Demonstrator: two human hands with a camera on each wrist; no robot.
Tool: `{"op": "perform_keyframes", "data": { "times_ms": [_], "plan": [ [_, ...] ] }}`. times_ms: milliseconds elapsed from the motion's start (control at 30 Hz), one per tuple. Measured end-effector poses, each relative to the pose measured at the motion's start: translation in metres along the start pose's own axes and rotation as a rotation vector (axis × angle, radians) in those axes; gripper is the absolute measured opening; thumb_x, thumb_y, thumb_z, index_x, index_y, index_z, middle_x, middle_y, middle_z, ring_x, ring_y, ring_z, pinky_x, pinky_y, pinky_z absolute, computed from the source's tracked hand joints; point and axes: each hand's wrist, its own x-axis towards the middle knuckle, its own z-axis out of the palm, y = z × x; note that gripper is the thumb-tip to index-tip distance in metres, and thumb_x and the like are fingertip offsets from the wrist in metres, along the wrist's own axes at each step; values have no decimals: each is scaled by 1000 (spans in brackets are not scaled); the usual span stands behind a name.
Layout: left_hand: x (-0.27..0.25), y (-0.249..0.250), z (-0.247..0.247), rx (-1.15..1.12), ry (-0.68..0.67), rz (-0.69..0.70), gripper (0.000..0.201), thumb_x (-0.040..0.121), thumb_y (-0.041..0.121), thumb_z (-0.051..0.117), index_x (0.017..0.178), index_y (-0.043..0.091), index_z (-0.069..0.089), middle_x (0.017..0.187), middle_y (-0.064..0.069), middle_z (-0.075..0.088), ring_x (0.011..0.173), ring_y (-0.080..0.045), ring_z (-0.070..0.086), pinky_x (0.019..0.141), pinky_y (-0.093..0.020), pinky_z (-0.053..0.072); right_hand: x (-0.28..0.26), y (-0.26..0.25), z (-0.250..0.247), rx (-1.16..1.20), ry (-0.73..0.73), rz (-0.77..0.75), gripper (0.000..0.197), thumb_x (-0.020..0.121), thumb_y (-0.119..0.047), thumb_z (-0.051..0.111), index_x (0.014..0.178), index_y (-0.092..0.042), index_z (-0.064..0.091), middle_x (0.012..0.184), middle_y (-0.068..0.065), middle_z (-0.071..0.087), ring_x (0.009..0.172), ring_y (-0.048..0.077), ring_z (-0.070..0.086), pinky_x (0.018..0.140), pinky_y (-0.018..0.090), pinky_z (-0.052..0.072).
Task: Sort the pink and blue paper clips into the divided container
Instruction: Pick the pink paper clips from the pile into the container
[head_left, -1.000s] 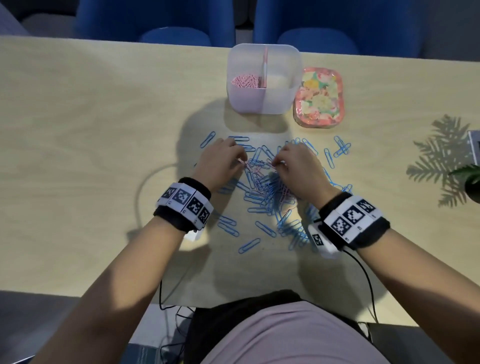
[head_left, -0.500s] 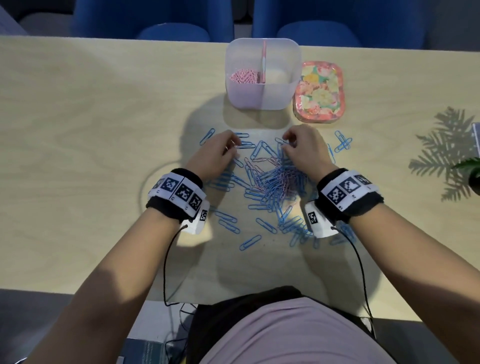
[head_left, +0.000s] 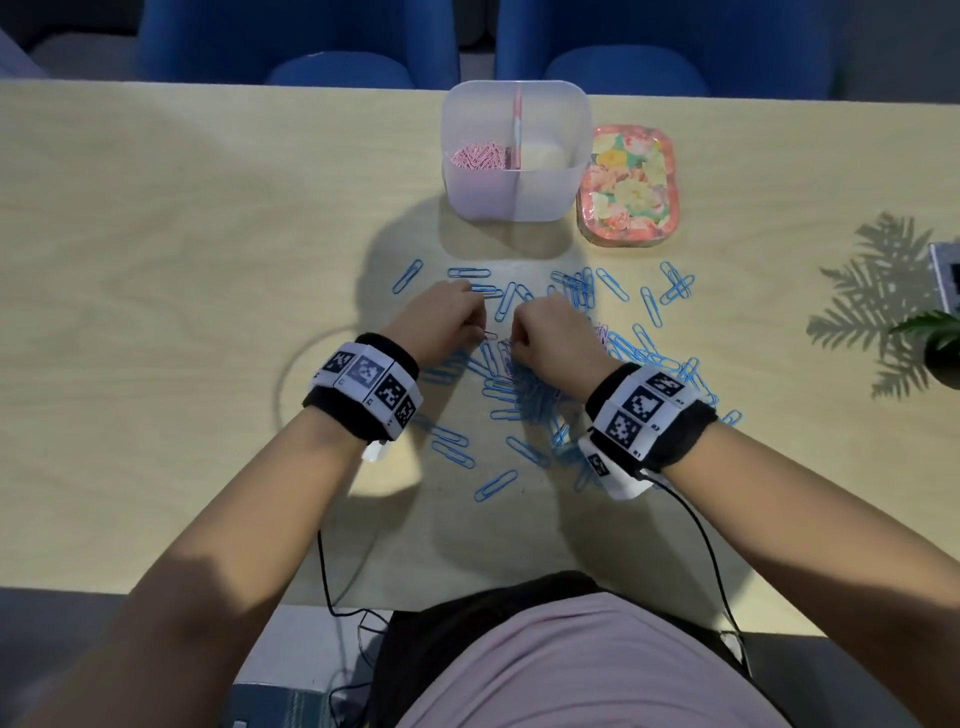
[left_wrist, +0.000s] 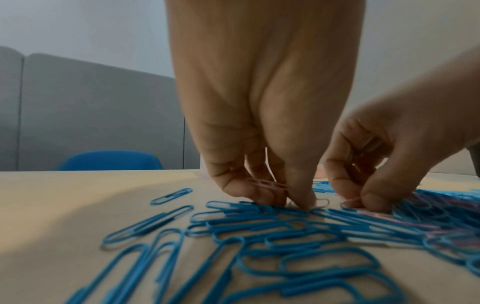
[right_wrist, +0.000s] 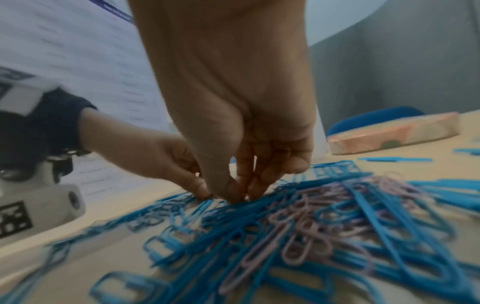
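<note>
Both hands are down at the far edge of the pile of blue paper clips (head_left: 524, 395) on the table (head_left: 156, 260). The left hand (head_left: 441, 325) pinches a few pink clips (left_wrist: 270, 185) in its curled fingers. The right hand (head_left: 556, 338), just beside it, pinches another pink clip (left_wrist: 349, 204). The divided container (head_left: 514, 197) sits well beyond the hands, with pink clips in its left side.

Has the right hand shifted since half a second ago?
Yes. The right hand has moved left and back toward the person: from below the floral tin to below the divided container, beside the left hand.
</note>
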Motion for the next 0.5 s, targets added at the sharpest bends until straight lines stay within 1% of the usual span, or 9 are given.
{"op": "perform_keyframes", "data": {
  "times_ms": [67,167,233,267,300,367,400,433,500],
  "plan": [
    [-2,0,1,-17,-4,-3,12,84,10,58,91,2,63,101,-18,60,97,-33,55,83,-38,39,-2,-8,3,-72,9,-16,18,88,-12,54,98,2,61,104,21,62,106,36,52,79,40,43],
    [-7,-4,0,-159,69,-75,9,85,9,56,89,5,62,96,-13,66,90,-27,59,80,-34,44,-3,-16,8,-73,24,-27,16,88,-6,51,99,2,59,105,22,62,102,37,56,76,40,43],
    [-10,-4,-3,-346,139,-153,11,89,8,54,95,4,62,91,-9,64,77,-11,59,73,-19,45,-2,-11,9,78,3,-10,16,85,-7,54,98,0,60,103,19,63,99,35,58,78,38,44],
    [-11,-3,-4,-492,155,-199,14,91,6,51,99,3,62,87,-7,61,67,0,57,65,-9,43,-1,-6,7,211,-14,14,15,83,-7,56,96,-2,62,98,16,64,94,32,59,76,33,45],
    [-12,-1,-6,-670,151,-261,17,92,4,48,103,2,60,80,-5,58,57,5,55,57,-5,42,-2,1,4,367,-21,50,14,82,-7,58,95,-3,63,89,11,64,84,26,60,70,26,44],
    [-12,2,-9,-1012,87,-411,19,93,0,39,98,4,58,68,-2,50,43,3,52,46,-7,40,-4,16,-9,689,50,150,10,83,-4,55,86,-7,64,69,2,56,63,14,55,56,18,39],
    [-11,4,-10,-1150,57,-475,20,92,1,38,89,6,56,65,-1,46,43,-1,49,43,-11,39,-4,25,-15,815,116,226,15,84,-3,49,78,-9,62,64,0,52,58,12,52,54,20,38],
    [-10,5,-10,-1236,38,-521,20,91,5,39,79,9,54,64,-1,42,45,-6,47,43,-14,37,-4,34,-20,909,166,317,22,85,-3,44,70,-11,58,60,2,49,54,13,49,54,25,36],
    [-5,10,-8,-1200,27,-536,27,91,18,45,65,15,46,63,-1,41,50,-12,42,47,-20,34,-4,47,-29,1053,172,483,29,83,-4,37,59,-12,52,56,7,44,47,18,42,48,25,32]
  ]
}}
